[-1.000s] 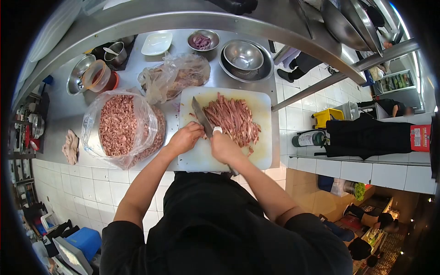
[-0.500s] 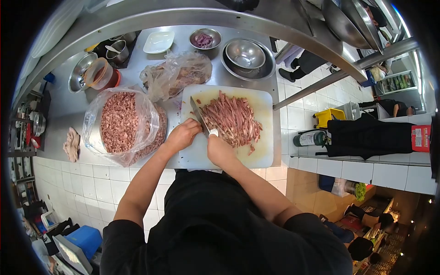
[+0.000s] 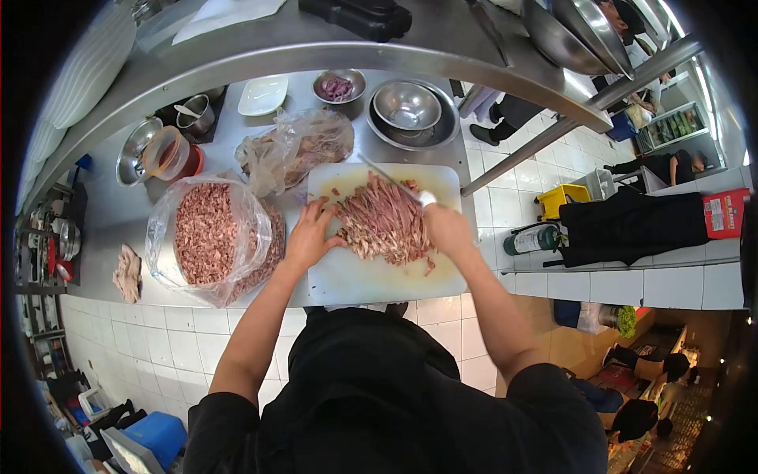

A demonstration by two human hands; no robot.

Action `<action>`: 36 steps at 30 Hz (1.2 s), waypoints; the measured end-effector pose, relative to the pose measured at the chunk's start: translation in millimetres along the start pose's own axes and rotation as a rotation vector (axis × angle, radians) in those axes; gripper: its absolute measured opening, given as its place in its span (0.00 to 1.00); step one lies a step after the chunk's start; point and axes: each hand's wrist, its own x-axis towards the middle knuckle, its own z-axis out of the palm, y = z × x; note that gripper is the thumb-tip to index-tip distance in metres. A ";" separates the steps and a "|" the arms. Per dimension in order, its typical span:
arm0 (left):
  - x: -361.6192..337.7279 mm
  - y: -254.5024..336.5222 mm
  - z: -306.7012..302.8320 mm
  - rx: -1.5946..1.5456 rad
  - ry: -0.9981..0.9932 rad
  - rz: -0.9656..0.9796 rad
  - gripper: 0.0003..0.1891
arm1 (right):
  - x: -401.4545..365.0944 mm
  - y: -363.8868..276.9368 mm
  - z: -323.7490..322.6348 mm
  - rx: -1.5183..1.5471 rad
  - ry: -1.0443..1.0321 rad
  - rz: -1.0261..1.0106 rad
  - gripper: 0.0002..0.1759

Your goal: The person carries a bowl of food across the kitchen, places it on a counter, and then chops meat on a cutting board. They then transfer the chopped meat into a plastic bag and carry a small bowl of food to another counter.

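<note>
A white cutting board (image 3: 387, 284) carries a heap of sliced meat strips (image 3: 387, 217). My right hand (image 3: 450, 229) is closed around the white handle of a knife (image 3: 426, 197), at the heap's right side. Its blade slants up and left over the far part of the strips. At the heap's left edge rests my left hand (image 3: 310, 237), fingers apart, with the fingertips at the meat. Left of the board stands a clear plastic bag (image 3: 162, 253) filled with chopped meat (image 3: 205, 229). Another plastic bag (image 3: 304, 146) with contents I cannot make out lies behind the board.
Nested steel bowls (image 3: 407, 107), a small bowl of purple slices (image 3: 338, 86) and a white dish (image 3: 263, 95) stand at the back. A container of red liquid (image 3: 170, 154) and a crumpled cloth (image 3: 126, 272) are on the left. A steel shelf (image 3: 316, 47) overhangs the table.
The knife has moved from the heap's left side to its far right, its blade now across the top. My left hand has opened from curled fingers and shifted slightly toward the heap's edge.
</note>
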 end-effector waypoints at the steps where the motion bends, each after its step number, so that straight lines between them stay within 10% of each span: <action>1: 2.5 -1.1 4.7 -0.041 -0.055 -0.096 0.37 | 9.5 20.5 1.1 -0.013 0.047 0.022 0.12; 17: -24.9 37.8 22.0 -0.006 0.097 0.313 0.15 | 48.1 20.3 2.8 -0.159 -0.336 -0.422 0.14; 29: -25.5 7.2 16.9 -0.202 0.106 0.099 0.08 | 30.9 45.4 -26.1 -0.046 -0.204 -0.382 0.24; 36: 76.1 -29.6 30.3 -0.158 -0.151 0.147 0.23 | -30.8 69.5 -48.6 -0.034 -0.139 -0.402 0.23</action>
